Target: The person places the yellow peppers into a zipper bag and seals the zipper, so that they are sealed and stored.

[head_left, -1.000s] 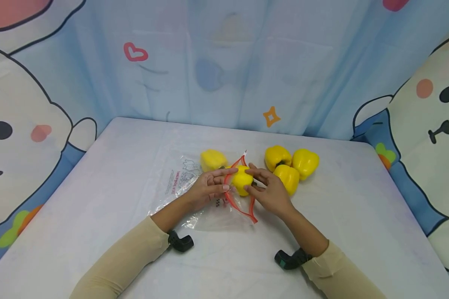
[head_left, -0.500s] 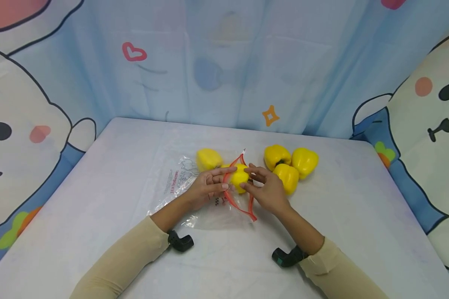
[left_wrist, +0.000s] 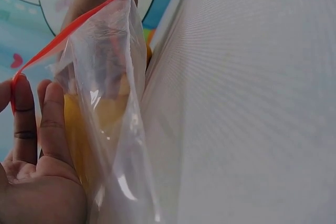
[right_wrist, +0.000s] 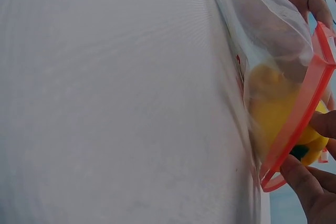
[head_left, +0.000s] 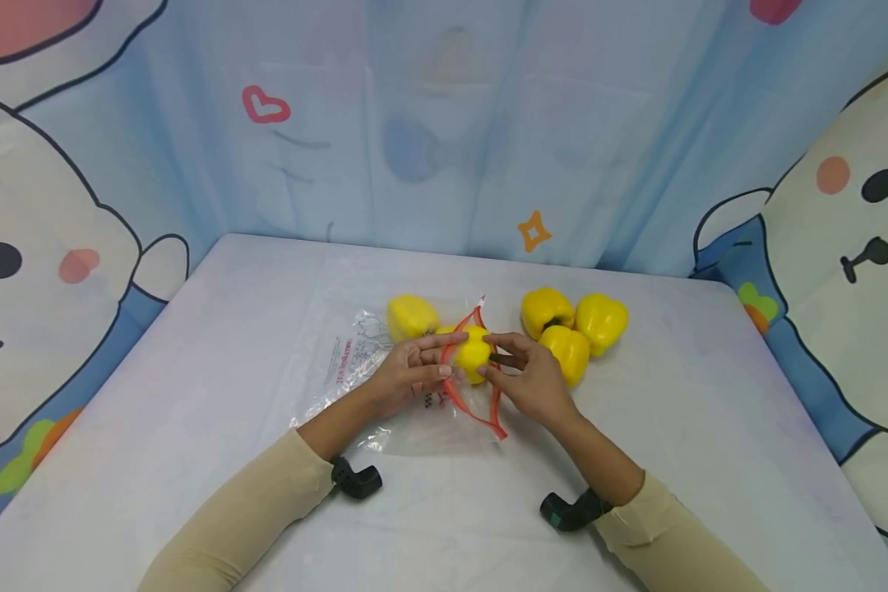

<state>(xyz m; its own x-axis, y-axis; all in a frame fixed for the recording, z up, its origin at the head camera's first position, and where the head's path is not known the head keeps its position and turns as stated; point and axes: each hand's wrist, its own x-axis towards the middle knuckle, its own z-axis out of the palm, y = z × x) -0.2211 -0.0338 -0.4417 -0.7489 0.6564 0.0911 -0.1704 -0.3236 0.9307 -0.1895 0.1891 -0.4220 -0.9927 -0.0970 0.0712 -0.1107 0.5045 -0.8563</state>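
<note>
A clear plastic zip bag (head_left: 407,436) with a red zip strip lies on the table, its mouth spread toward the right. Thumb and finger of my left hand (head_left: 414,372) pinch the red strip (left_wrist: 63,32) at the bag's mouth. With its fingertips, my right hand (head_left: 534,380) holds a yellow bell pepper (head_left: 474,355) within that mouth. The held pepper's dark green stem (right_wrist: 299,152) faces the right fingers in the right wrist view. Farther inside the bag lies another yellow bell pepper (head_left: 412,317). More yellow shows between them, partly hidden by the left fingers.
Three yellow bell peppers, one at the back left (head_left: 546,311), one at the right (head_left: 602,323) and one in front (head_left: 566,353), sit grouped right of the bag. A white cloth covers the table (head_left: 444,526). Behind it hangs a printed blue curtain (head_left: 429,164).
My right hand and the pepper it holds have shifted slightly left, farther into the bag's mouth. The pepper deeper inside has moved a little left. My left hand stays at the strip.
</note>
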